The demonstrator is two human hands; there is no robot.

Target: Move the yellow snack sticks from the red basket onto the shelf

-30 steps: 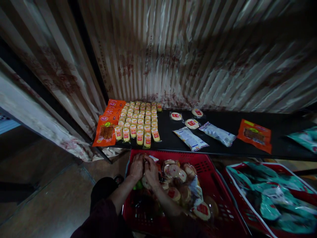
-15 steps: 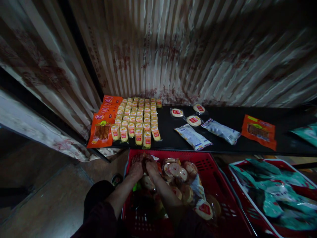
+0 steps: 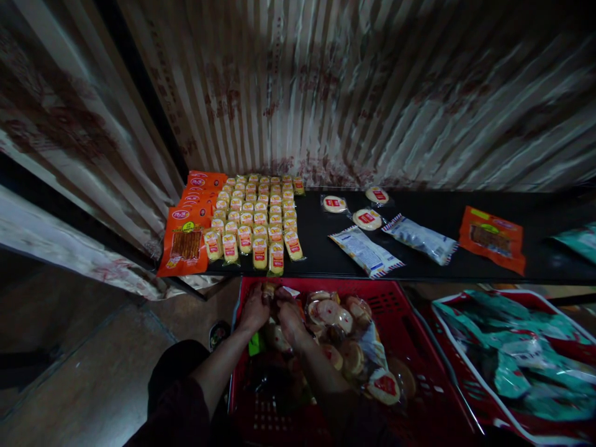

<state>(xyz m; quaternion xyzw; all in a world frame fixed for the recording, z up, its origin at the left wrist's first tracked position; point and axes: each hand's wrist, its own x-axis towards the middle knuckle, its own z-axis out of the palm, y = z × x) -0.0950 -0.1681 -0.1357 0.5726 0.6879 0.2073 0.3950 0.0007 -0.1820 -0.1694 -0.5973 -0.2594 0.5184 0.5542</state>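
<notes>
Both my hands are down in a red plastic basket (image 3: 410, 323) full of round wrapped cakes (image 3: 328, 310). My left hand (image 3: 255, 308) is at the basket's far left corner, its fingers curled round a small yellowish packet (image 3: 269, 288). Close beside it, my right hand (image 3: 289, 314) has its fingers bent into the packets; what it grips is hidden. On the black shelf (image 3: 419, 261) just beyond stand rows of small yellow packets (image 3: 254, 217).
Orange snack bags (image 3: 186, 239) lie at the shelf's left end, with round cakes (image 3: 367, 218), two white-blue packets (image 3: 365, 251) and another orange bag (image 3: 493, 239) further right. A second red basket of teal bags (image 3: 516, 360) sits at the right. A striped curtain (image 3: 326, 93) hangs behind.
Both hands have shifted slightly toward the basket's far left corner. A small yellowish packet now shows at the left hand's fingertips. The view has tilted downward a little.
</notes>
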